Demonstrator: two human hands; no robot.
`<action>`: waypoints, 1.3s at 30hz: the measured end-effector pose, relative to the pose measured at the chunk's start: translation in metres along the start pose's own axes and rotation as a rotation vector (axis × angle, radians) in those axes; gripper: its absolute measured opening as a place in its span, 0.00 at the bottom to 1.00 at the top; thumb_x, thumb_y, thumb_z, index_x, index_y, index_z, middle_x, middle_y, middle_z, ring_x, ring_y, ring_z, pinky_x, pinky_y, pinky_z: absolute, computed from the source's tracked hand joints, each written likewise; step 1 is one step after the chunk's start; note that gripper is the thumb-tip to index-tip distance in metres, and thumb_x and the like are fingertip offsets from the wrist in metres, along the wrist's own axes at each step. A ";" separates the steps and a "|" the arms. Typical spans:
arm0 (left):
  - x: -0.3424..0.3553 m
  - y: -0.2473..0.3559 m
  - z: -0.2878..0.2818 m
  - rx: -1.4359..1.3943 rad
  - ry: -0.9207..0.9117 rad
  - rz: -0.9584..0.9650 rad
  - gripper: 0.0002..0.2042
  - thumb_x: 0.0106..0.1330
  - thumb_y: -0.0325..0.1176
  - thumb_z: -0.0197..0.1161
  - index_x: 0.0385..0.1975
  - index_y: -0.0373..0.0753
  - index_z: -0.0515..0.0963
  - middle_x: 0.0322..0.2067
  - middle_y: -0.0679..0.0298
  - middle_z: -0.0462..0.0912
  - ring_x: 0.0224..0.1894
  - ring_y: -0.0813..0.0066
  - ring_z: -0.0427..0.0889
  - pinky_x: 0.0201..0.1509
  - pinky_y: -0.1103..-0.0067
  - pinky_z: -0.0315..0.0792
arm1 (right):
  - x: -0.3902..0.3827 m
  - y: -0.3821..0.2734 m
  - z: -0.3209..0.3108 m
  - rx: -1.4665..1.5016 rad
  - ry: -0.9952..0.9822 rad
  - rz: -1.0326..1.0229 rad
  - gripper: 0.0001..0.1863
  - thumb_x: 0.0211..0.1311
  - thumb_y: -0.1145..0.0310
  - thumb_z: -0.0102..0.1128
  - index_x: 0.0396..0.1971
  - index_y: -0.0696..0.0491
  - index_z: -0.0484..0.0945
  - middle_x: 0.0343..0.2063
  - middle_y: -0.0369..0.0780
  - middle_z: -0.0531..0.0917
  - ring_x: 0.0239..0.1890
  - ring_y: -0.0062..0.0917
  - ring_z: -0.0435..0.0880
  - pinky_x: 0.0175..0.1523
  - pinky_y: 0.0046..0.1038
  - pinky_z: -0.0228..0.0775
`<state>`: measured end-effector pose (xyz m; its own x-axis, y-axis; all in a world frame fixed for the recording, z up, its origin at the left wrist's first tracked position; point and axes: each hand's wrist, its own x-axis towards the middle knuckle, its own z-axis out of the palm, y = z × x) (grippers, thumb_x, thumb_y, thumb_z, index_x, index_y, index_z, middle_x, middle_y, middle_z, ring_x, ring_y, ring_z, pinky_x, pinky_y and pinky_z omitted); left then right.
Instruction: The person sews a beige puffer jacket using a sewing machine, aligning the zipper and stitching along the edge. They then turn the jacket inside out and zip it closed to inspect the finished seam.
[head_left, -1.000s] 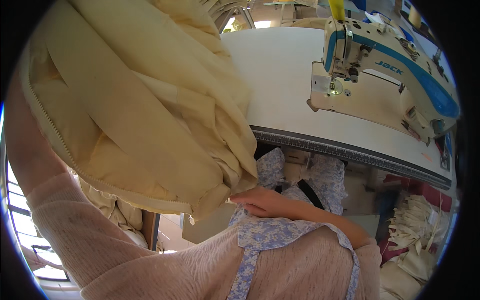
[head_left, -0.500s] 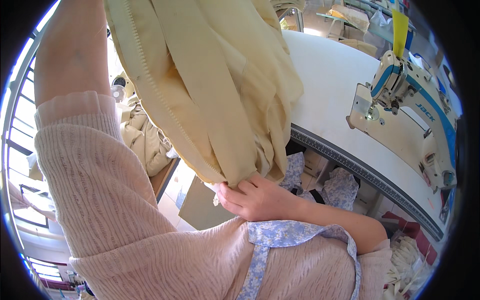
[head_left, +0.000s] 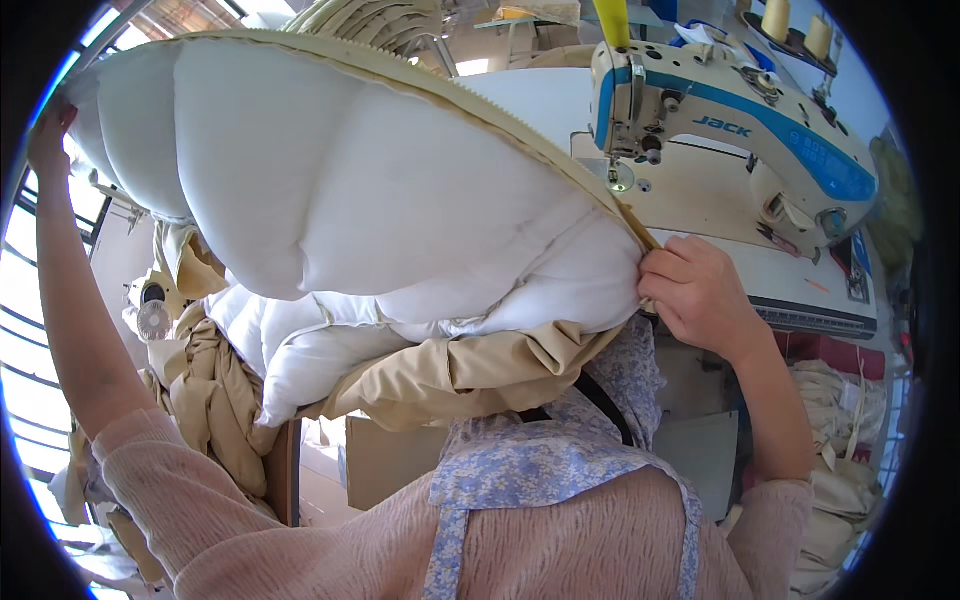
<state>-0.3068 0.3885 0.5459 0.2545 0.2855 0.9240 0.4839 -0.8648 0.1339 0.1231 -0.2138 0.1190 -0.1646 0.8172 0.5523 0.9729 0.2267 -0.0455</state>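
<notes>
A beige padded jacket with a white quilted inner side is stretched across in front of me. Its top edge carries a long zipper strip that slopes down to the right. My left hand grips the far left end, its fingers partly hidden and close to the picture's rim. At the right end, my right hand is closed on the corner of the zipper edge, in front of the sewing machine's bed. The beige outer cloth hangs in folds under the white padding.
A white and blue sewing machine stands on a table at the right, with small snips on it. Thread cones are behind. Beige garments lie heaped at the left, more cloth at lower right. A small fan is at left.
The jacket has turned from its beige outside to its white padded inside and now spans sideways. My right hand has moved right and up; my left hand has come into view at the left.
</notes>
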 end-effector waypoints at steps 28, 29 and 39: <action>0.086 -0.060 0.025 -0.195 -0.075 -0.060 0.18 0.66 0.40 0.66 0.48 0.32 0.82 0.42 0.59 0.87 0.46 0.72 0.84 0.56 0.75 0.76 | 0.002 -0.107 0.091 0.837 0.421 0.772 0.08 0.55 0.70 0.71 0.33 0.55 0.83 0.44 0.40 0.81 0.48 0.37 0.78 0.52 0.35 0.68; 0.078 -0.051 0.049 -0.106 -0.075 -0.056 0.18 0.66 0.42 0.65 0.47 0.33 0.83 0.42 0.60 0.87 0.46 0.72 0.84 0.56 0.75 0.74 | 0.011 -0.106 0.083 0.813 0.469 0.729 0.09 0.55 0.69 0.71 0.34 0.56 0.83 0.46 0.41 0.81 0.49 0.38 0.78 0.53 0.36 0.68; 0.028 0.046 0.072 -0.245 0.015 -0.129 0.14 0.66 0.36 0.66 0.43 0.32 0.79 0.41 0.60 0.84 0.44 0.72 0.85 0.54 0.80 0.80 | 0.033 -0.099 0.095 1.099 0.173 0.634 0.16 0.66 0.61 0.63 0.32 0.61 0.86 0.45 0.45 0.81 0.49 0.39 0.76 0.54 0.38 0.68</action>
<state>-0.2167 0.3863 0.5521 0.1906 0.3951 0.8987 0.2944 -0.8963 0.3316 0.0056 -0.1587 0.0630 0.3801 0.8820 0.2786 0.2146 0.2089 -0.9541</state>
